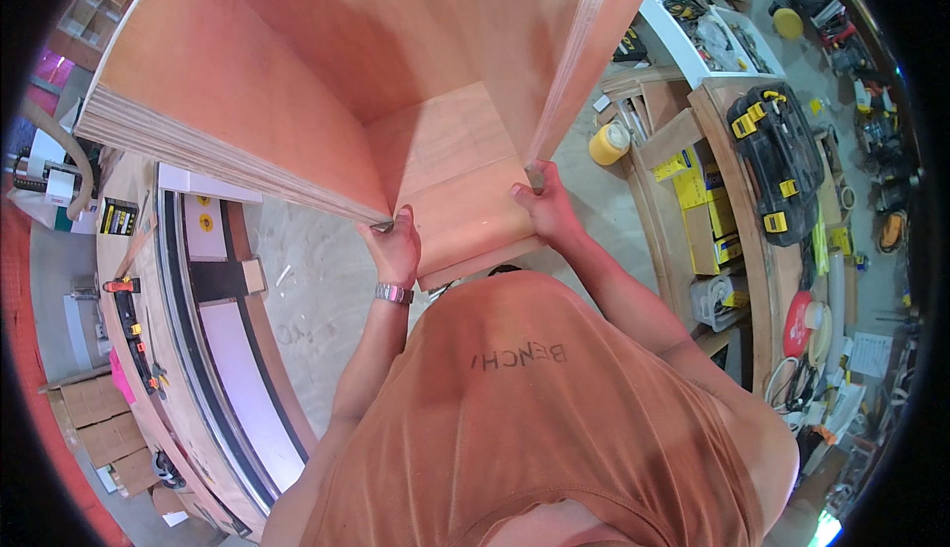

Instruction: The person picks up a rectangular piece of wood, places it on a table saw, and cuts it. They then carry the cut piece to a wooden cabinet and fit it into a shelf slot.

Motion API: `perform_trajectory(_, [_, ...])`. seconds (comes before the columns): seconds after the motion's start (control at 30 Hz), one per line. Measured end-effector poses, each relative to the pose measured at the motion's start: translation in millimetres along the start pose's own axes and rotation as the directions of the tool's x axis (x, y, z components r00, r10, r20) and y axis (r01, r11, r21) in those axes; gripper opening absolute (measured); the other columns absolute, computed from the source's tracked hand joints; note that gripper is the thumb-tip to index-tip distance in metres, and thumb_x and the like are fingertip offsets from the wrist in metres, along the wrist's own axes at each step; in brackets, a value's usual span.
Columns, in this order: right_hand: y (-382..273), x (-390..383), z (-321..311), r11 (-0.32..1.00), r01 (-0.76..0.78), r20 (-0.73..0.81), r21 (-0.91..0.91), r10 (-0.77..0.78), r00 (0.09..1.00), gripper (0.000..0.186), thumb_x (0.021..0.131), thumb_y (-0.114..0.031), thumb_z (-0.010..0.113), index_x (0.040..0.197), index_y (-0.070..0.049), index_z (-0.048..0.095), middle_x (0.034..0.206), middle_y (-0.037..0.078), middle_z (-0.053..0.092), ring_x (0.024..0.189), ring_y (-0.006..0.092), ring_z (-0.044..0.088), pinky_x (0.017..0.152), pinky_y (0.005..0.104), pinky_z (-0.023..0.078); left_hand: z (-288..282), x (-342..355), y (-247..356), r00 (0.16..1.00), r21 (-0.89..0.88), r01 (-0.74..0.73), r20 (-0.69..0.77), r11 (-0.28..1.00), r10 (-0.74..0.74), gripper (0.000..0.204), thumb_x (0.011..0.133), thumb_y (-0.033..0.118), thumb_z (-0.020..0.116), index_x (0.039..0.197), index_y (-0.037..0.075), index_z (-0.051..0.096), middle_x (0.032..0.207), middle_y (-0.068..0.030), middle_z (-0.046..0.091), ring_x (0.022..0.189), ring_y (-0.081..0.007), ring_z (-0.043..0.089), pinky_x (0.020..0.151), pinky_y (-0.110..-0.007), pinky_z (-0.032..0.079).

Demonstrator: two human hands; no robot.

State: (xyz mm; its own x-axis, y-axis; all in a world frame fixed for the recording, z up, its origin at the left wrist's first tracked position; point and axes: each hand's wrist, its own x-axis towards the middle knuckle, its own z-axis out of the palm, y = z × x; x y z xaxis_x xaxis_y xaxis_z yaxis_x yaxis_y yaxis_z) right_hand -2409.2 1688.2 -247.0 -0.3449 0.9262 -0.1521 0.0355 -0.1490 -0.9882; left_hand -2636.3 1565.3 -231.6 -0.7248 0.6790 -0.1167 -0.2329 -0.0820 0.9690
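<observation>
A large open-fronted plywood cabinet [435, 43] stands in front of me, its layered side edges facing my body. My left hand [398, 250] is closed around the lower corner of the left side panel, thumb up along the inner face. Its other fingers are mostly hidden behind the panel. At the lower corner of the right side panel, my right hand [550, 209] grips the edge, with its thumb stretched toward the inside. Between the hands lies the cabinet's bottom board [465, 216], reaching close to my belly. A metal wristwatch [394, 294] is on my left wrist.
To the left runs a long workbench [178, 349] with an orange-handled tool [124, 287]. On the right, a wooden bench [757, 300] carries a black and yellow tool case [777, 166], with yellow boxes [698, 201] below. A yellow tape roll [609, 143] sits nearby.
</observation>
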Motion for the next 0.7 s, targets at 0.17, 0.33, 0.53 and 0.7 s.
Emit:
perform_trajectory(0.17, [-1.0, 0.6, -0.5, 0.999, -0.028, 0.004, -0.033, 0.028, 1.0, 0.054, 0.094, -0.005, 0.065, 0.139, -0.004, 0.035, 0.106, 0.016, 0.067, 0.093, 0.0194, 0.066, 0.081, 0.0361, 0.055, 0.6, -4.3, -0.2, 0.999, -0.087, -0.044, -0.011, 0.995, 0.043, 0.058, 0.088, -0.013, 0.06, 0.136, -0.002, 0.03, 0.137, -0.0138, 0.045, 0.119, -0.0189, 0.048, 0.099, -0.033, 0.045])
perform_trajectory(0.33, [-22.5, -8.5, 1.6, 0.989, -0.11, 0.035, 0.095, 0.107, 0.994, 0.056, 0.092, -0.007, 0.067, 0.139, -0.004, 0.036, 0.108, 0.015, 0.064, 0.092, 0.0164, 0.062, 0.078, 0.0334, 0.052, 1.7, -3.2, 0.5, 0.998, -0.03, -0.069, -0.003, 0.997, 0.069, 0.055, 0.088, -0.013, 0.061, 0.131, -0.002, 0.031, 0.134, -0.0136, 0.047, 0.116, -0.018, 0.05, 0.096, -0.031, 0.045])
perform_trajectory(0.53, [-29.4, -9.8, 4.2, 0.989, -0.121, 0.026, 0.089, 0.12, 0.993, 0.055, 0.094, -0.008, 0.067, 0.138, -0.003, 0.034, 0.106, 0.017, 0.066, 0.093, 0.0203, 0.066, 0.081, 0.0356, 0.055, -1.5, -0.8, -5.5, 0.999, -0.048, -0.05, 0.009, 0.998, 0.051, 0.053, 0.088, -0.013, 0.062, 0.129, 0.0, 0.031, 0.133, -0.0126, 0.047, 0.116, -0.0179, 0.05, 0.095, -0.031, 0.046])
perform_trajectory(0.7, [-23.0, -7.1, 2.2, 0.993, -0.098, 0.016, 0.066, 0.097, 0.995, 0.059, 0.093, -0.007, 0.067, 0.14, -0.004, 0.032, 0.109, 0.017, 0.065, 0.096, 0.0206, 0.065, 0.083, 0.0359, 0.054, 0.0, -3.2, -0.9, 0.999, -0.01, -0.032, -0.001, 0.999, 0.032, 0.055, 0.088, -0.012, 0.062, 0.132, 0.001, 0.03, 0.131, -0.0118, 0.049, 0.111, -0.0167, 0.051, 0.091, -0.031, 0.047])
